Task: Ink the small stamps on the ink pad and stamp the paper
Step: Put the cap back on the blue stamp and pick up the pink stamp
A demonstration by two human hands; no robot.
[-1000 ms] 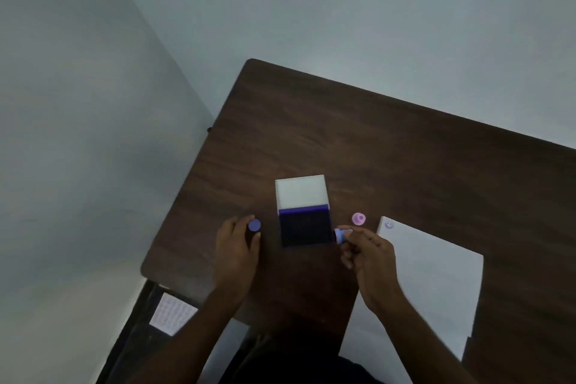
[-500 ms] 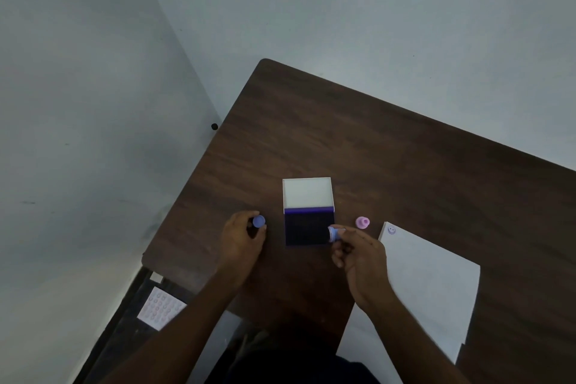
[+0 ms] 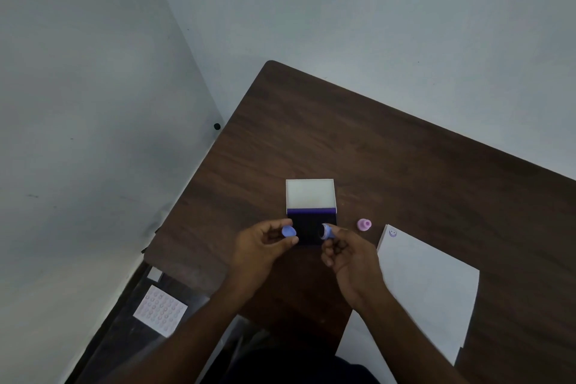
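Note:
An open ink pad (image 3: 307, 229) lies mid-table, its dark purple pad nearest me and its white lid (image 3: 310, 193) folded back. My left hand (image 3: 263, 251) pinches a small blue cap (image 3: 288, 231) at the pad's left edge. My right hand (image 3: 349, 254) holds a small blue stamp (image 3: 326, 231) on its side over the pad's right edge. A pink stamp (image 3: 364, 224) stands on the table right of the pad. White paper (image 3: 427, 287) lies to the right, with one purple smiley print (image 3: 392, 232) in its top corner.
The dark wooden table (image 3: 389, 150) sits in a corner of grey walls. Below its left edge, a white sheet of small stickers (image 3: 160, 310) lies on a dark surface. My lap is at the bottom of the view.
My left hand lifted and turned, bringing the blue cap closer to the pad. My right hand tilted the blue stamp over the pad's right edge. The camera shifted slightly.

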